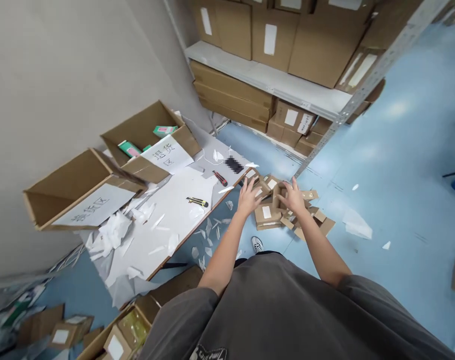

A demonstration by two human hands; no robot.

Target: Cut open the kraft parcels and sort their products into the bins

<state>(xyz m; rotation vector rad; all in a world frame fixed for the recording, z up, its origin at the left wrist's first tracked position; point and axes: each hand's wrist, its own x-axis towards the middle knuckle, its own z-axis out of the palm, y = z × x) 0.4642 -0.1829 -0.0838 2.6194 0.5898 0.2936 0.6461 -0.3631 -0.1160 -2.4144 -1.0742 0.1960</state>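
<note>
My left hand (249,198) and my right hand (293,198) reach forward, apart from each other, with fingers spread and nothing visible in them. Beyond and below them lies a heap of brown cardboard boxes on the floor, some opened with flaps out. A box with a white label (267,212) sits between my forearms, and an opened carton (325,225) lies to the right. Whether my fingertips touch any box I cannot tell. On the table (178,200) to my left lie a yellow utility knife (197,202) and a red utility knife (220,178).
Two open cartons with handwritten paper signs, an outer one (99,207) and one (182,135) holding green boxes, stand on the table. Crumpled paper (112,232) lies nearby. A metal shelf (257,72) full of cartons stands ahead. Paper scraps (357,224) litter the blue floor.
</note>
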